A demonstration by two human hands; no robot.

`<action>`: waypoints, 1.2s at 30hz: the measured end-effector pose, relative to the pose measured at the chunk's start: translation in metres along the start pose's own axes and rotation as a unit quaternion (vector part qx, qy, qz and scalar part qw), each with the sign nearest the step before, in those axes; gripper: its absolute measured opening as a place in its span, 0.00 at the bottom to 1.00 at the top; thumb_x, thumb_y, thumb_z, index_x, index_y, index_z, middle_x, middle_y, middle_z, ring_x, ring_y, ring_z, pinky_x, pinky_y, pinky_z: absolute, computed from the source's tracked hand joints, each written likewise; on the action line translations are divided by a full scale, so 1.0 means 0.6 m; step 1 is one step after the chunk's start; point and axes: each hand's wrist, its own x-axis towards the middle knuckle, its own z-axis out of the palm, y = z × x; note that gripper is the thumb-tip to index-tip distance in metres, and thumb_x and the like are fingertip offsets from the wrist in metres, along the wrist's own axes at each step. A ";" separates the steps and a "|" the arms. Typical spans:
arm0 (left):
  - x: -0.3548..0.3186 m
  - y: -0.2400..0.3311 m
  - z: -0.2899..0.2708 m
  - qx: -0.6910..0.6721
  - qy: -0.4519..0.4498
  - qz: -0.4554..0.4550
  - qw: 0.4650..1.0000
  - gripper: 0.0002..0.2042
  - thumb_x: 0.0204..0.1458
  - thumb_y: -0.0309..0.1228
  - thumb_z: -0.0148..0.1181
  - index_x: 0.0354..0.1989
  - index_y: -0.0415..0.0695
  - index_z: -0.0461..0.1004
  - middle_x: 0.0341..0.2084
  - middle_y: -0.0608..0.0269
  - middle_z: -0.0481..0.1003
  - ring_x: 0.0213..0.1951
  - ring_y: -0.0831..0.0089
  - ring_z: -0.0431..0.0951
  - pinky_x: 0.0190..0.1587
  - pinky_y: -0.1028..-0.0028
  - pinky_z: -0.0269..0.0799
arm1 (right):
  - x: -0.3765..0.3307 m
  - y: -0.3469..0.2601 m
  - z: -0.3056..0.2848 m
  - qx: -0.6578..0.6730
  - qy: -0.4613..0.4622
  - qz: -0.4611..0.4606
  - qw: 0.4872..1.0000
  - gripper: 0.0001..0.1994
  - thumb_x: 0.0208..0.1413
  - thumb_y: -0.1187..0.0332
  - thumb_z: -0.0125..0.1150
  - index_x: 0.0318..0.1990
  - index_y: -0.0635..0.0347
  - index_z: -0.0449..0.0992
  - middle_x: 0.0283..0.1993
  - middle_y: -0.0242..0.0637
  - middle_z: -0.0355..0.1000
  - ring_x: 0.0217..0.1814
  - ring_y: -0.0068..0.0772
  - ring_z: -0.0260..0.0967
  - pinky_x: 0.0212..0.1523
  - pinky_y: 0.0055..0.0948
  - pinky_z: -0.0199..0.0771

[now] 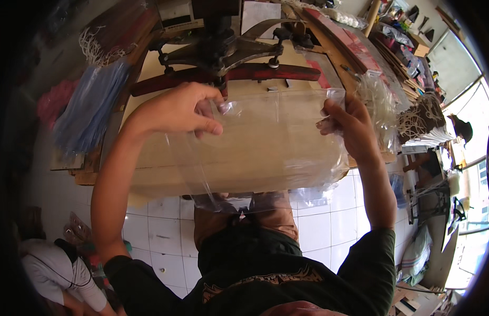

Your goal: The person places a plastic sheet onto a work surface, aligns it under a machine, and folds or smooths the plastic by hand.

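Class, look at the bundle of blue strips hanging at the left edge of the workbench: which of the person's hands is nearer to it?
Left. The left hand grips the clear plastic bag at its top left corner, a short way right of the blue bundle; the right hand holds the bag's far corner.

Person wears a dark green short-sleeved shirt with a pale ornamental print band across the chest, rust-brown trousers below it, forearms bare, no gloves, rings or watch visible on left hand or right hand.
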 end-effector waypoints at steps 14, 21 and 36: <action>0.053 -0.124 0.186 0.296 0.294 0.174 0.892 0.24 0.58 0.34 0.62 0.63 0.43 0.70 0.66 0.50 0.64 0.67 0.53 0.64 0.71 0.47 0.53 | 0.035 0.117 0.010 -0.563 0.100 -0.288 0.768 0.25 0.58 0.58 0.67 0.61 0.57 0.71 0.52 0.47 0.76 0.56 0.53 0.72 0.55 0.46 0.71; 0.062 -0.114 0.176 0.270 0.334 0.163 0.888 0.26 0.55 0.36 0.64 0.62 0.41 0.71 0.59 0.49 0.68 0.60 0.51 0.69 0.67 0.48 0.58 | 0.102 0.092 -0.059 -0.450 -0.136 -0.088 0.878 0.14 0.63 0.61 0.63 0.46 0.63 0.79 0.47 0.43 0.78 0.53 0.41 0.74 0.51 0.39 0.73; 0.067 -0.118 0.179 0.303 0.314 0.165 0.884 0.28 0.52 0.35 0.68 0.62 0.44 0.72 0.65 0.51 0.65 0.67 0.52 0.63 0.70 0.46 0.52 | 0.024 0.080 -0.023 -0.626 -0.188 -0.265 0.709 0.29 0.66 0.47 0.53 0.68 0.53 0.67 0.73 0.46 0.60 0.75 0.52 0.56 0.73 0.56 0.53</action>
